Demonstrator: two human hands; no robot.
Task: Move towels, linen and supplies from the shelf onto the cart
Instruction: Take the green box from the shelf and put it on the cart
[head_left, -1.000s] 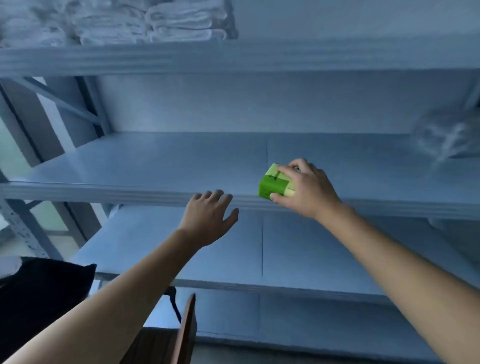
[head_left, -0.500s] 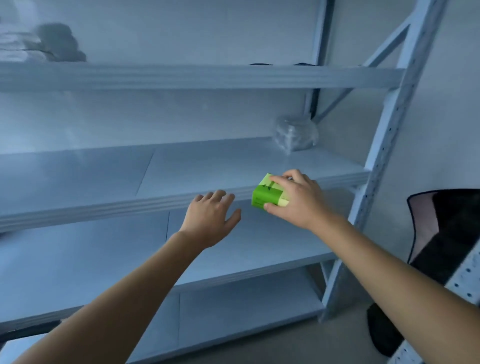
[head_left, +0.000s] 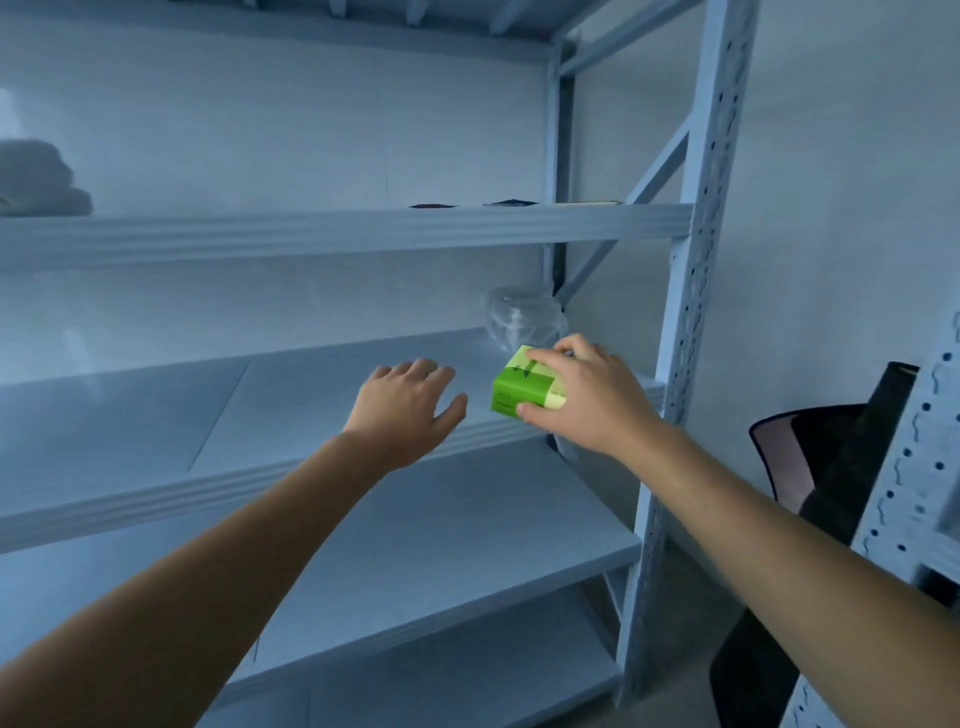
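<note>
One green box (head_left: 519, 387) is clamped in my right hand (head_left: 589, 402), fingers curled over its top and thumb under its near lower corner. The box is over the front of the middle shelf board (head_left: 260, 395); I cannot tell whether it touches it. One more hand, my left hand (head_left: 405, 410), hangs just left of the box, apart from it, fingers loose and spread, holding nothing. Just behind the box sits one clear plastic bundle (head_left: 524, 317), at the back of that board. Above the box, on the next board up, lie two flat dark things (head_left: 431, 206), too thin to identify. Far up and left of the box, one stack of folded towels (head_left: 39, 182) shows dimly. Right of the box stands one perforated upright post (head_left: 693, 312).
</note>
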